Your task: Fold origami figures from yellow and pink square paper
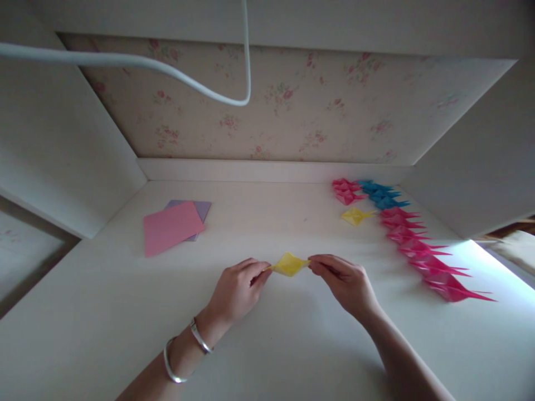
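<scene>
A small folded yellow paper piece (289, 264) is stretched between my two hands just above the white desk (267, 345). My left hand (236, 291) pinches its left tip, fingers closed; two silver bangles sit on that wrist. My right hand (343, 281) pinches its right tip in the same way. Both hands rest low over the desk's middle.
A pink sheet (171, 227) lies on a purple sheet (202, 209) at the back left. At the back right sit a finished yellow piece (355, 215), pink pieces (346, 191), blue pieces (382, 195), and a row of several pink pieces (422, 253). A white cable (175, 72) hangs overhead.
</scene>
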Action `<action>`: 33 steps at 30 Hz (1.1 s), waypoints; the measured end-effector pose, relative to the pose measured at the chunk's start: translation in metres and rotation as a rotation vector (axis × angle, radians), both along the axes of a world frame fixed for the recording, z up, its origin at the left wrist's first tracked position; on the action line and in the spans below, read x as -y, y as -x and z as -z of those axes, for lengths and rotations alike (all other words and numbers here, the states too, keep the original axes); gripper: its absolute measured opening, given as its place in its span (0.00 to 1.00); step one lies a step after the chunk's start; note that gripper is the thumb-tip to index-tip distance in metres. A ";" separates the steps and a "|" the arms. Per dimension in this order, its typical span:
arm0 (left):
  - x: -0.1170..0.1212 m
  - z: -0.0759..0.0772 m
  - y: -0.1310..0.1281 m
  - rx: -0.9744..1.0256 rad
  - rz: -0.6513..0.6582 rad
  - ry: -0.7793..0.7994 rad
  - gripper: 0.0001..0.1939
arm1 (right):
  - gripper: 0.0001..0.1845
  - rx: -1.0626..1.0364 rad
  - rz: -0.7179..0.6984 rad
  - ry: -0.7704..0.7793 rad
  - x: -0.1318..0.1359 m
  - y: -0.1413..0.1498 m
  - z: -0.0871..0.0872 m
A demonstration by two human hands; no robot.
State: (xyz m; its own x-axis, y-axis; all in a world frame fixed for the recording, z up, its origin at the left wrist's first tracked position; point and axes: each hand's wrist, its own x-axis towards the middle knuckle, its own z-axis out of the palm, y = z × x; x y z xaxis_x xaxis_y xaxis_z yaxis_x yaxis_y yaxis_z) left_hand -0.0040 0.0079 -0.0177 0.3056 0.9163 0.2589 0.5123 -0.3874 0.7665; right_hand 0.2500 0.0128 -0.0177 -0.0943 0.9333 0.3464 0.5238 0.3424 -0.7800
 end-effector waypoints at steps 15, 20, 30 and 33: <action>0.000 0.014 0.000 -0.265 0.028 -0.112 0.12 | 0.14 0.431 0.351 -0.116 -0.031 -0.134 0.000; 0.000 0.014 -0.001 -0.336 0.037 -0.080 0.12 | 0.12 0.639 0.434 -0.151 -0.051 -0.160 -0.001; 0.000 0.015 -0.001 -0.342 0.044 -0.131 0.12 | 0.13 0.919 0.434 -0.178 -0.068 -0.177 0.017; -0.001 0.015 -0.001 -0.347 0.051 -0.118 0.12 | 0.13 0.955 0.460 -0.197 -0.072 -0.179 0.016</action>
